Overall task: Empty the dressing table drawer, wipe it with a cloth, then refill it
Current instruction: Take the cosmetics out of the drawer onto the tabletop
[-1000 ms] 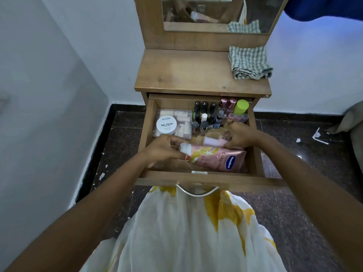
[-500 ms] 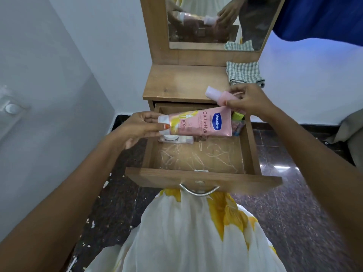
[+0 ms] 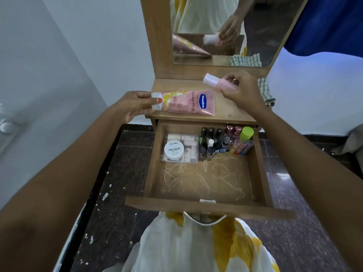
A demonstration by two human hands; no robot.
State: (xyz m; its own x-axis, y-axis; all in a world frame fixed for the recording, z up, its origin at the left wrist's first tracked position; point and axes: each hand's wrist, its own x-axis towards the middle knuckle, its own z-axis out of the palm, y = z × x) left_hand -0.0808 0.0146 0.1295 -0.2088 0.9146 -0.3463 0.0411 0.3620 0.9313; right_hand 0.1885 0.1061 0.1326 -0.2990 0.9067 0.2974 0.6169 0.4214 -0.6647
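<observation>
The wooden drawer [image 3: 259, 165] is pulled out, its scratched front half bare. At its back sit a clear box [image 3: 188, 143] with a white nail polish jar [image 3: 173, 150] on it, several small bottles [image 3: 212, 143] and a lime-green cap [image 3: 246, 133]. My left hand [image 3: 133, 105] pinches the white cap end of a pink Vaseline tube [image 3: 188, 103], which lies across the tabletop [image 3: 233, 112]. My right hand [image 3: 241, 91] grips a small pink bottle [image 3: 218, 83] with a white cap above the tabletop's right side.
A checked cloth [image 3: 265, 93] lies at the tabletop's right edge, mostly behind my right hand. The mirror [image 3: 255, 22] rises behind. A white wall stands to the left, dark stone floor [image 3: 121, 173] around, and my white-and-yellow dress [image 3: 196, 248] is below the drawer handle [image 3: 204, 220].
Both hands lifted the tube and the pink bottle out of the drawer and up over the tabletop. The tube now rests on the tabletop.
</observation>
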